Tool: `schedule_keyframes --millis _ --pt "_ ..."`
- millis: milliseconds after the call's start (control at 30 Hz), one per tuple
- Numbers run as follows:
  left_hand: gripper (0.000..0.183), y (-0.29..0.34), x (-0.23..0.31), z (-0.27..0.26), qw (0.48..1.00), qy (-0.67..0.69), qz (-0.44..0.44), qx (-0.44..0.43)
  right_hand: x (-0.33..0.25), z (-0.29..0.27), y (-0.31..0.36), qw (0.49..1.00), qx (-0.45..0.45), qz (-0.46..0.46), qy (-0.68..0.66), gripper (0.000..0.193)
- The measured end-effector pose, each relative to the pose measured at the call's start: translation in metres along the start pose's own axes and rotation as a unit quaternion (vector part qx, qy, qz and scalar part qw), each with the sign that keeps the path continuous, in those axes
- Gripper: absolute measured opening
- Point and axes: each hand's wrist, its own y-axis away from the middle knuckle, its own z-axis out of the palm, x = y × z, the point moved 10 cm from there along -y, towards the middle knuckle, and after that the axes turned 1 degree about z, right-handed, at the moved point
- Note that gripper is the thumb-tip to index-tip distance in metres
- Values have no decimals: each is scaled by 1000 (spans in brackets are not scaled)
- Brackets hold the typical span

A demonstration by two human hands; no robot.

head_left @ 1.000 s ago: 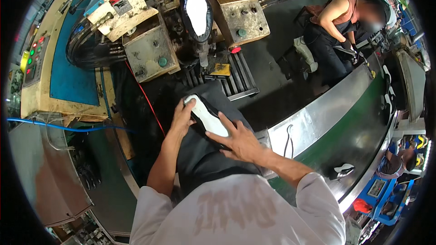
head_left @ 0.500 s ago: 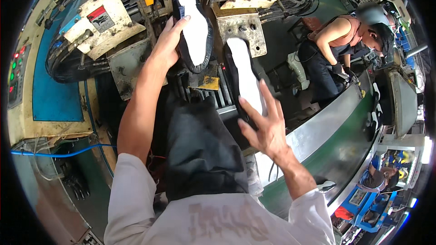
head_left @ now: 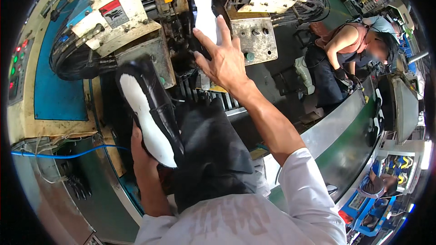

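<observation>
My left hand is closed round the near end of a black shoe upper, tilted with its white bottom partly facing me; the fingers beneath are hidden. Ahead, a second black shoe with a white bottom sits between the two halves of a machine. Over its near end lies my right hand, thumb and fingers spread across it and gripping its sides. The hand covers that end of the shoe.
Stained machine heads with hoses flank the shoe. A control panel with lit buttons stands left. On the right runs a green conveyor belt with a metal edge. Beyond it a co-worker in dark gloves bends over work.
My left hand has drawn the shoe out of the machine, back and to the left, turning it. My right hand has carried the other shoe forward and left into the machine.
</observation>
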Motion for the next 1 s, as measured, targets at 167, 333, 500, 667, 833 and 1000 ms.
schedule_keyframes --millis 167,333,500,667,833,1000 --pt "75 34 -26 -34 997 13 -25 74 -7 2 7 996 47 -52 53 67" --pt "60 47 -23 -9 997 -40 4 65 -14 5 13 975 114 -175 77 66" --pt "88 37 -22 37 991 -132 8 -26 -11 11 18 974 119 -169 96 58" --pt "95 26 -22 61 961 -267 53 -45 -13 14 -35 971 123 -177 101 58" --pt "96 8 -22 76 915 -393 89 -25 -21 25 -84 975 85 -185 86 59" --pt "96 -5 -25 76 850 -508 138 -12 -23 26 -113 977 65 -188 76 60"
